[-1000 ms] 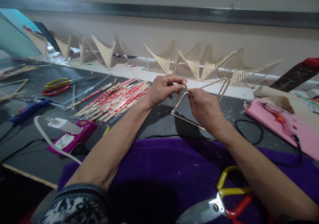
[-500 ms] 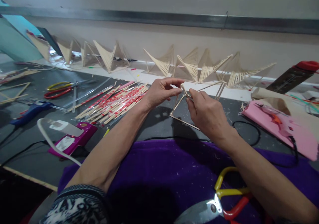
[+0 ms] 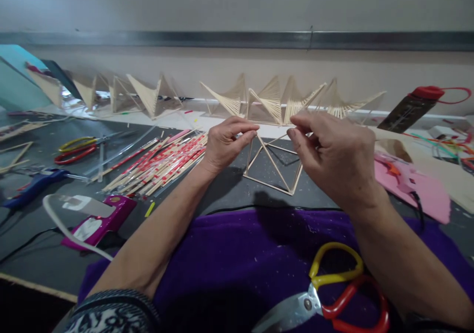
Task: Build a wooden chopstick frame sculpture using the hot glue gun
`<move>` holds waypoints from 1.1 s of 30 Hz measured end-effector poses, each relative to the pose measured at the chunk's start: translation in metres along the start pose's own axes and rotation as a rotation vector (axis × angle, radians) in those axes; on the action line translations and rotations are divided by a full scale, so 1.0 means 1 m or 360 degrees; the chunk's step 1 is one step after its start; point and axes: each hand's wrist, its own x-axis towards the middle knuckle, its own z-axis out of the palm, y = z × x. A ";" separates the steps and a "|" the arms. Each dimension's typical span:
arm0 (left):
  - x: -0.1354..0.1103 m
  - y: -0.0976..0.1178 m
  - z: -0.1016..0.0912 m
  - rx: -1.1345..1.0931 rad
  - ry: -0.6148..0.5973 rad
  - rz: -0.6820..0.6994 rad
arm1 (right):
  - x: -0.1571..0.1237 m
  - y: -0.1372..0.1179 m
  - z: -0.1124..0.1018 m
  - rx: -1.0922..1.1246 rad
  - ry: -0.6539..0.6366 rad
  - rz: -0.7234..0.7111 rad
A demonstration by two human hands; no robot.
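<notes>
On the bench [image 3: 207,202] stands an open stick frame [image 3: 274,162], its upper corner pinched between the thumb and index finger of the left hand [image 3: 226,145], which reaches in from nine o'clock. At two o'clock the right hand [image 3: 336,152] hangs raised beside the frame, fingers curled and nearly meeting the thumb, though whether they grip anything I cannot tell. Around the frame lie red-banded sticks [image 3: 159,162] at nine o'clock, ribbed stick models [image 3: 272,98] at twelve, and scissors [image 3: 314,298] on purple cloth [image 3: 222,254] at five.
</notes>
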 end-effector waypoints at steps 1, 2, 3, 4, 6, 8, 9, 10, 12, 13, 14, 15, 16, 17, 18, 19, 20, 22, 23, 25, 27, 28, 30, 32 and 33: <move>0.000 0.000 0.000 0.0036 -0.0004 0.0041 | 0.000 0.001 0.000 -0.0004 -0.0008 0.0014; 0.000 0.000 0.000 0.0059 -0.0012 0.0065 | 0.000 0.002 -0.001 -0.0007 -0.0017 0.0026; 0.000 0.000 0.000 0.0073 -0.0020 0.0072 | 0.000 0.003 -0.001 -0.0010 -0.0026 0.0036; 0.000 0.000 0.000 0.0081 -0.0027 0.0068 | 0.000 0.004 -0.001 -0.0014 -0.0034 0.0047; 0.000 0.001 0.000 0.0088 -0.0044 0.0033 | 0.000 0.005 -0.002 -0.0023 -0.0045 0.0063; 0.001 0.003 -0.001 0.0085 -0.0062 -0.0019 | 0.000 0.005 -0.002 -0.0034 -0.0057 0.0075; 0.001 0.004 -0.001 0.0079 -0.0069 -0.0047 | 0.000 0.005 -0.003 -0.0038 -0.0064 0.0079; 0.001 0.005 -0.001 0.0069 -0.0075 -0.0080 | 0.000 0.005 -0.003 -0.0039 -0.0072 0.0081; 0.000 0.005 -0.001 0.0022 -0.0086 -0.0167 | 0.000 0.004 -0.004 -0.0042 -0.0082 0.0087; 0.000 0.005 -0.001 -0.0016 -0.0093 -0.0218 | 0.001 0.004 -0.004 -0.0042 -0.0087 0.0091; -0.001 0.005 -0.001 -0.0058 -0.0101 -0.0270 | 0.001 0.004 -0.005 -0.0040 -0.0090 0.0095; -0.001 0.004 -0.001 -0.0101 -0.0113 -0.0316 | 0.000 0.004 -0.005 -0.0035 -0.0088 0.0097; -0.002 0.003 -0.001 -0.0141 -0.0122 -0.0353 | 0.000 0.004 -0.005 -0.0029 -0.0086 0.0097; -0.002 0.002 -0.001 -0.0176 -0.0128 -0.0376 | 0.000 0.004 -0.006 -0.0022 -0.0081 0.0096; -0.002 0.002 -0.001 -0.0206 -0.0134 -0.0392 | 0.000 0.004 -0.006 -0.0017 -0.0077 0.0094; -0.002 0.001 -0.001 -0.0235 -0.0136 -0.0403 | 0.000 0.005 -0.006 -0.0015 -0.0074 0.0095; -0.003 0.001 -0.001 -0.0266 -0.0135 -0.0412 | -0.001 0.005 -0.006 -0.0016 -0.0074 0.0096; -0.003 0.001 -0.001 -0.0337 -0.0127 -0.0436 | -0.001 0.005 -0.006 -0.0026 -0.0078 0.0099; -0.003 0.001 -0.001 -0.0376 -0.0124 -0.0457 | -0.001 0.005 -0.006 -0.0033 -0.0080 0.0099; -0.004 0.002 -0.001 -0.0454 -0.0114 -0.0511 | -0.001 0.005 -0.006 -0.0045 -0.0082 0.0097; -0.004 0.003 -0.001 -0.0522 -0.0102 -0.0560 | -0.001 0.005 -0.006 -0.0050 -0.0084 0.0090; -0.004 0.003 -0.001 -0.0545 -0.0094 -0.0579 | -0.001 0.005 -0.006 -0.0051 -0.0085 0.0087; -0.003 0.004 -0.001 -0.0566 -0.0081 -0.0605 | -0.001 0.004 -0.005 -0.0055 -0.0094 0.0082; -0.003 0.004 0.000 -0.0582 -0.0073 -0.0627 | -0.001 0.004 -0.005 -0.0064 -0.0104 0.0081; -0.003 0.004 0.000 -0.0593 -0.0068 -0.0638 | -0.002 0.004 -0.005 -0.0067 -0.0107 0.0082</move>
